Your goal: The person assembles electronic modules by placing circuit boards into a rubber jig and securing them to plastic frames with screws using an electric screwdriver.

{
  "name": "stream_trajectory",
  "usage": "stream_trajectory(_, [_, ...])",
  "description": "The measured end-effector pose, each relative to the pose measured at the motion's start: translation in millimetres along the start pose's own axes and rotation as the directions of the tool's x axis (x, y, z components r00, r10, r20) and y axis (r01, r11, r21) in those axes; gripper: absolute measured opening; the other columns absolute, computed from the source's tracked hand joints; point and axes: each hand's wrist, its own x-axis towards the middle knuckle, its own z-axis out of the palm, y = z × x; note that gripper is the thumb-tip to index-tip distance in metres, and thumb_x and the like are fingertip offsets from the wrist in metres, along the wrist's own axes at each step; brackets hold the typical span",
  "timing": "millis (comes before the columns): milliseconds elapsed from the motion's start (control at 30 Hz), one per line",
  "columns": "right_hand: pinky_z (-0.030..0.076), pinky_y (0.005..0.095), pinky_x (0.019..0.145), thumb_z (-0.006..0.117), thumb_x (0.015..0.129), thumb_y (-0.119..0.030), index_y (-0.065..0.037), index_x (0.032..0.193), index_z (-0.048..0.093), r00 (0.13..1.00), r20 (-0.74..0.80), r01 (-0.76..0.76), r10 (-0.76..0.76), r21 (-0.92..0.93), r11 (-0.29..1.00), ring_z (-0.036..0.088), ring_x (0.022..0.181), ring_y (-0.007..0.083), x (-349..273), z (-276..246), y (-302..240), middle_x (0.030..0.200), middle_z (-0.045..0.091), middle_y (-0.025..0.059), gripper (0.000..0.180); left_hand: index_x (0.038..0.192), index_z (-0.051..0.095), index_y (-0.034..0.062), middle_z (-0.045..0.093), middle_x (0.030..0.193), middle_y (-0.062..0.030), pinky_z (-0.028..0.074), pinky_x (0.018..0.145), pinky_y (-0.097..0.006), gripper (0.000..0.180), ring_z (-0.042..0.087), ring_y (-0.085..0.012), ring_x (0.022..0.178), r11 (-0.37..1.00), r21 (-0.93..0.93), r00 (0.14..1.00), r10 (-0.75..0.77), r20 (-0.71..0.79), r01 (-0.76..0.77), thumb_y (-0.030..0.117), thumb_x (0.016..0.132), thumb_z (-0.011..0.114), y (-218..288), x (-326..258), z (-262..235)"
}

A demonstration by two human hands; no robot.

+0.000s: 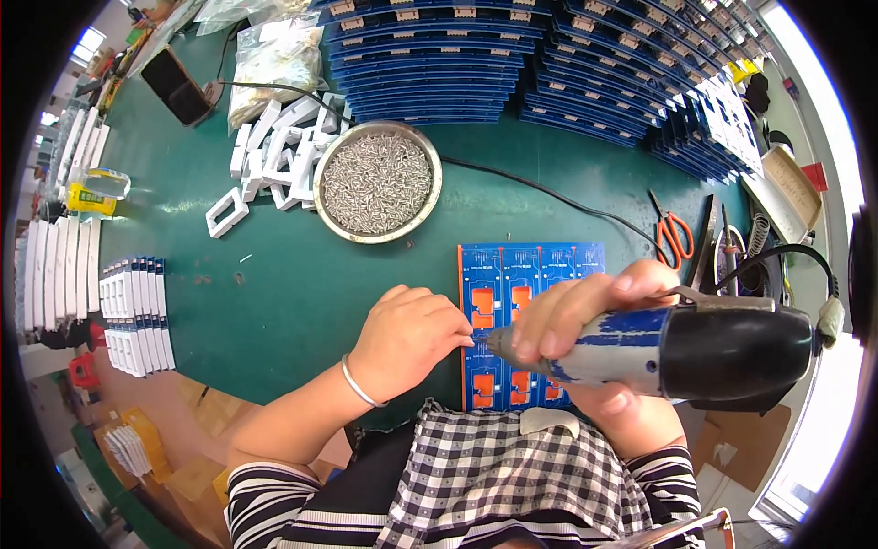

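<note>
A blue and black electric screwdriver [722,352] lies in the grip of my right hand [585,316], its tip pointing left. Beneath it is a blue circuit board panel [482,261] with orange areas showing in its cut-outs. My left hand [407,334] is closed in a pinch over the panel's left part, its fingertips close to the screwdriver's tip. Whatever those fingers hold is too small to make out. The screwdriver and my right hand cover much of the panel's right side. Beyond my left hand stands a round metal bowl [320,197] full of small screws.
White plastic frames [227,212] are heaped left of the bowl, near a phone [176,87]. Tall stacks of blue boards [430,69] line the far side. Orange-handled scissors [675,240] lie at right beside a black cable [549,190]. White-and-blue assemblies [134,316] stand at left.
</note>
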Motion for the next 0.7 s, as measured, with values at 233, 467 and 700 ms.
stream_trajectory(233, [0.051,0.0448,0.073,0.080,0.078,-0.034,-0.016,0.121,0.038,0.992,0.093,-0.075,0.089,-0.148,0.986,0.063,0.079,0.0280,3,5,1,0.086,0.061,0.0093,0.063,0.079,0.065,0.0112,0.063,0.077,0.0008,0.042,0.069,-0.034,0.013,0.058,-0.0193,0.073,0.998,-0.046,0.999,0.034,-0.038,-0.036,0.016,0.072,0.075,-4,1,1])
stream_trajectory(467, [0.052,0.0430,0.070,0.079,0.080,-0.027,-0.012,0.121,0.037,0.989,0.125,-0.054,0.073,-0.152,0.987,0.062,0.077,0.0278,3,9,6,0.087,0.061,0.0117,0.060,0.081,0.065,0.0116,0.062,0.077,0.0002,0.042,0.071,-0.034,0.013,0.058,-0.0201,0.075,0.997,-0.070,0.999,0.042,-0.034,-0.045,0.016,0.073,0.074,-4,0,3])
stream_trajectory(700, [0.054,0.0424,0.072,0.077,0.079,-0.019,-0.007,0.117,0.038,0.959,0.260,-0.004,0.112,-0.384,0.923,0.063,0.077,0.0275,14,14,4,0.086,0.061,0.0142,0.056,0.082,0.065,0.0115,0.062,0.077,-0.0025,0.043,0.070,-0.036,0.009,0.059,-0.0239,0.075,0.997,-0.067,1.000,0.025,0.016,-0.023,0.016,0.077,0.071,-5,2,-18])
